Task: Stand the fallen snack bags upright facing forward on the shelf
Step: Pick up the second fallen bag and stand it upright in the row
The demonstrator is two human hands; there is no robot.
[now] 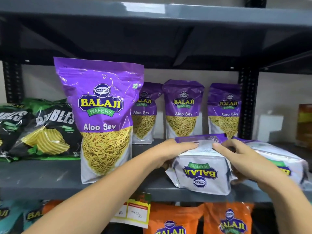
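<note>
A purple Aloo Sev bag [200, 173] lies flat near the front edge of the grey shelf [50, 179], its white bottom toward me and its logo upside down. My left hand [172, 150] grips its left side and my right hand [241, 159] grips its right side. A second fallen bag [283, 157] lies just to its right, partly behind my right hand. One large Aloo Sev bag [103, 119] stands upright at the front, facing forward. Three more upright bags [183, 108] line the back of the shelf.
Green and black chip bags [42, 130] lean at the shelf's left. Black slotted uprights [247, 105] frame the bay, with a shelf board overhead. Orange snack bags [228, 220] and a yellow price tag [137, 211] sit on the level below.
</note>
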